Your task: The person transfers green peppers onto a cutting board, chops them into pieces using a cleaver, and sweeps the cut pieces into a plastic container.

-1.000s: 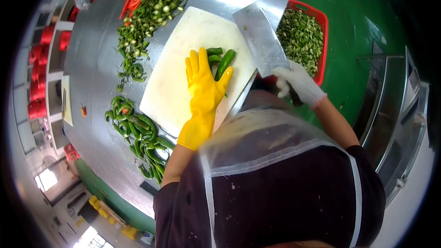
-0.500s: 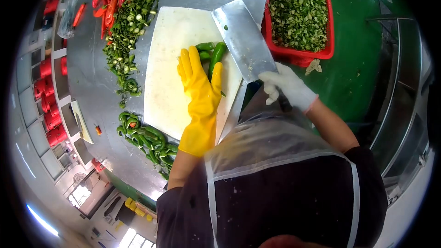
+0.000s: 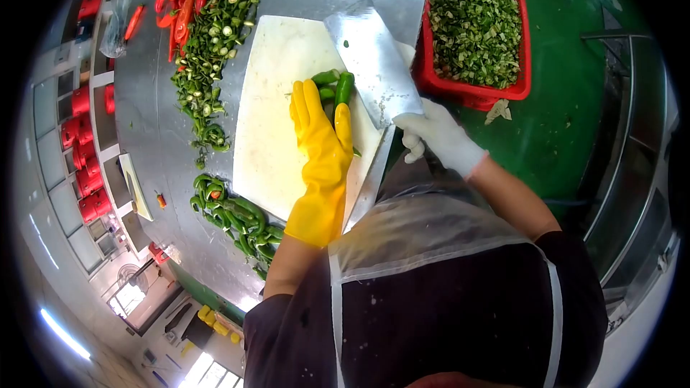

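My left hand [image 3: 320, 140], in a yellow rubber glove, lies on the white cutting board [image 3: 269, 100] with its thumb spread from the fingers. Between thumb and fingers are a few green peppers [image 3: 344, 89], which the glove touches and partly hides. In a white glove, my right hand [image 3: 435, 133] is closed round the handle of a broad cleaver [image 3: 377, 65]. The blade lies flat-side up over the board's right edge, beside the peppers, with a green bit stuck on it.
Cut green pepper pieces [image 3: 219, 36] and red peppers [image 3: 183, 3] lie on the steel table [image 3: 154, 93] beyond the board. Whole green peppers [image 3: 241, 219] are piled at its lower left. A red basket [image 3: 527, 43] of chopped greens stands right of the table.
The cleaver has swung left over the board's right edge, nearer the peppers. My left thumb has drawn in closer to the fingers around the peppers. The whole view has shifted too.
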